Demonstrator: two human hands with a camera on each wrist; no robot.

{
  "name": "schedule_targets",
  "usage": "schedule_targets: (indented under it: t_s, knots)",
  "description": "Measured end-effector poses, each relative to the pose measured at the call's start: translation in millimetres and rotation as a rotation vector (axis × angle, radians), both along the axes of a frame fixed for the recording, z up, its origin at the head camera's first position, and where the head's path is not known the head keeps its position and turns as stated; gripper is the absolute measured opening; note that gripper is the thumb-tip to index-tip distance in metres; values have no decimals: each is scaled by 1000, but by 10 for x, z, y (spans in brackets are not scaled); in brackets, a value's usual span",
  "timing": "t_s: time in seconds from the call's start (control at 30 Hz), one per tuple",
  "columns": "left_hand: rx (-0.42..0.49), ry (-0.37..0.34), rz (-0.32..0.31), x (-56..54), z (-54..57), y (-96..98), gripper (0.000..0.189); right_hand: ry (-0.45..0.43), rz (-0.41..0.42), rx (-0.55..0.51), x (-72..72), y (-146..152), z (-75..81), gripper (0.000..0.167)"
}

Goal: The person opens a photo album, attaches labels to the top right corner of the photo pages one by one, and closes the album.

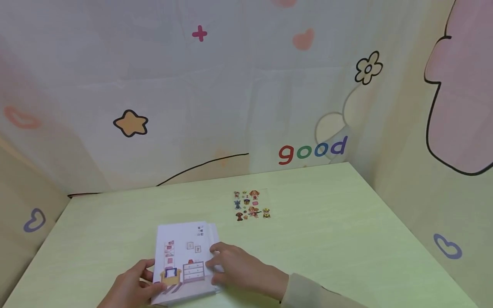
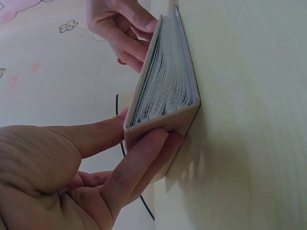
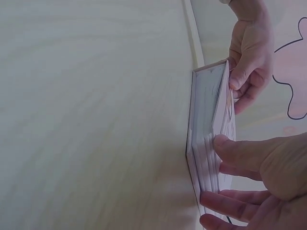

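A thick white hardcover book (image 1: pixel 181 252) lies on the table, its cover printed with a chair, a dresser and picture frames. My left hand (image 1: pixel 135 282) grips its left side; the left wrist view shows the thumb on the cover edge and the fingers against the spine (image 2: pixel 158 124). At the opposite side, my right hand (image 1: pixel 240 267) touches the edge with spread, slightly bent fingers. The right wrist view shows its thumb (image 3: pixel 235 149) at the cover edge and fingertips against the layered edge below. Pages (image 2: pixel 165 79) bulge between the covers.
A clear sheet of cartoon puppy stickers (image 1: pixel 252 205) lies flat behind the book, to its right. The pale green table (image 1: pixel 327 231) meets a printed cloth backdrop (image 1: pixel 215 107) at the back and at both sides.
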State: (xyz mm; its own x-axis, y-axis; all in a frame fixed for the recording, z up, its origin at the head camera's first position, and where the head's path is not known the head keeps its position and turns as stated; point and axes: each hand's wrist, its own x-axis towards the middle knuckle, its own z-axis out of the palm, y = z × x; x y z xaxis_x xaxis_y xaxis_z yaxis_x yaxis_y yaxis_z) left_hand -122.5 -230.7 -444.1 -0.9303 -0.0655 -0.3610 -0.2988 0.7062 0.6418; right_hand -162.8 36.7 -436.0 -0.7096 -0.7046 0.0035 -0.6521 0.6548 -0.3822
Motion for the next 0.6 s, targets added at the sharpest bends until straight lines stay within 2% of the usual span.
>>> schedule_targets:
  t_s: [0.27,0.6]
  knots:
    - [17,49,-24,56,-30,119,77,-8,-13,-8,96,132,20,36]
    - [49,55,-37,93,-31,250,73,-31,-44,-14,171,248,-13,34]
